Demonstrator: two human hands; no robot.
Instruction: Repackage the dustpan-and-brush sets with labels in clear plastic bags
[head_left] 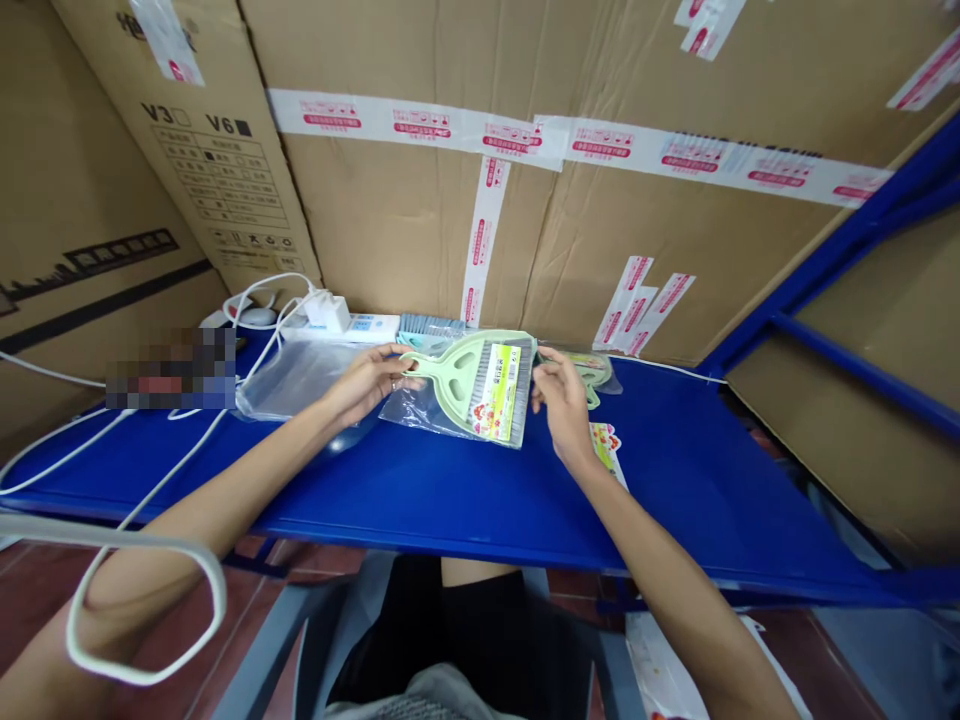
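My left hand (375, 378) is closed around the handle of a pale green dustpan (452, 362), held tilted above the blue table. A small brush with grey bristles (517, 405) lies in the dustpan's pan, and a yellow-and-white label card (496, 390) covers part of it. At the pan's right edge, the curled fingers of my right hand (561, 400) pinch its upper corner. Below and behind the dustpan shows a clear plastic bag (420, 410). Another green dustpan set (592, 370) in clear wrap lies behind my right hand, and a loose label card (607, 448) sits beside my right wrist.
Clear plastic bags (296, 385) lie left on the blue table (450, 500). A power strip (375, 327) with a white plug stands behind them, and white cables (202, 440) loop across the left side. Taped cardboard (390, 220) walls the back. A blue metal frame (795, 260) rises right.
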